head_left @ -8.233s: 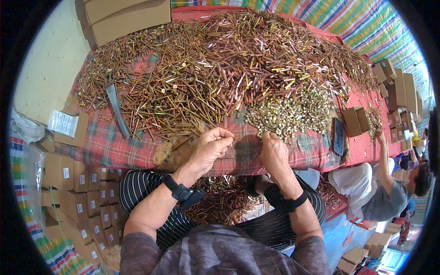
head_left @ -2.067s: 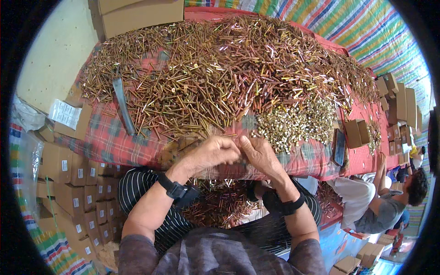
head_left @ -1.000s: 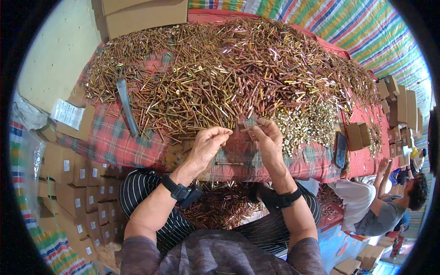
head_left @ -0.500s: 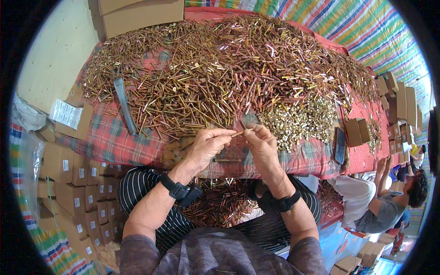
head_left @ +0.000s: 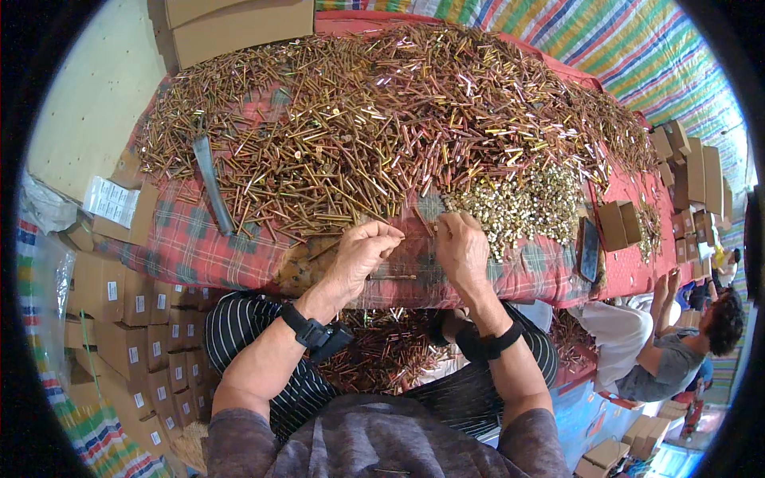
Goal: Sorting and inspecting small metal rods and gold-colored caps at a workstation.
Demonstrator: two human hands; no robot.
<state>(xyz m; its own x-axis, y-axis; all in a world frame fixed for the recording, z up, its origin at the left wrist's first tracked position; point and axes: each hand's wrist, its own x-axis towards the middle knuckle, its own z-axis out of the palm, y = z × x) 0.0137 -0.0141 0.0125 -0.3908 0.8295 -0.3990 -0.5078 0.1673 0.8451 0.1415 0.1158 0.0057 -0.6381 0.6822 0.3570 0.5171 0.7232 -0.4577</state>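
Observation:
My left hand (head_left: 362,253) is over the near edge of the cloth-covered table, thumb and fingertips pinched together; what they hold, if anything, is too small to make out. To its right, my right hand (head_left: 464,248) has its fingers closed and pointing down at the edge of a heap of small shiny metal pieces (head_left: 522,205); its fingertips are partly hidden. Beyond both hands spreads a large pile of long, thin, brass-coloured metal rods (head_left: 343,151), like bolts. A single rod (head_left: 422,221) lies on the cloth between my hands, and another rod (head_left: 392,277) lies nearer me.
A curved grey strip (head_left: 212,183) lies at the pile's left. A dark tray (head_left: 588,248) and an open carton (head_left: 620,225) are at the right. Stacked cartons (head_left: 119,342) stand at lower left. More rods (head_left: 370,350) lie below the table edge. Another person (head_left: 669,354) sits at far right.
My hands have moved apart; before, they met at a thin rod held between their fingertips. My right hand has turned downward to the edge of the small metal pieces.

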